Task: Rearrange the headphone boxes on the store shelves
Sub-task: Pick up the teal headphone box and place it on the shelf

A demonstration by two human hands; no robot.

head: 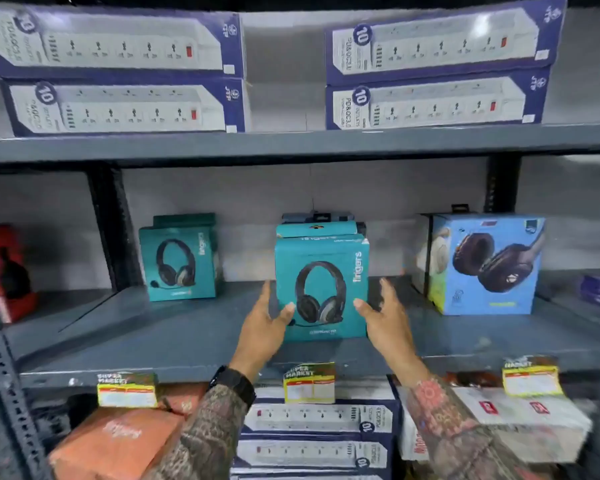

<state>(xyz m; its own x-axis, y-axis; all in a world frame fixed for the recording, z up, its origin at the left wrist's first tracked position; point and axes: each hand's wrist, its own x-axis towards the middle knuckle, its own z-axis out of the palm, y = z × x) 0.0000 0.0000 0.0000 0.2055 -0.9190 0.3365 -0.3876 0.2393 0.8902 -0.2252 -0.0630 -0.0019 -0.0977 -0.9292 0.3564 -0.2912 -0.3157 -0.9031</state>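
A teal headphone box (pixel 321 271) stands upright at the middle of the grey shelf (pixel 153 337), with more teal boxes (pixel 316 230) stacked behind it. My left hand (pixel 264 327) is at its left side and my right hand (pixel 385 317) at its right side. Both thumbs lie over the front face while the fingers are spread, and those of the right hand stand a little off the box edge. A second teal headphone box (pixel 181 261) stands further left. A light blue headphone box (pixel 485 265) stands at the right.
A red box (pixel 4 271) sits at the far left of the shelf. Power-strip boxes fill the shelf above (pixel 118 39) and the one below (pixel 316 417), beside orange packs (pixel 118 441). Price tags (pixel 309 382) hang on the shelf's front edge.
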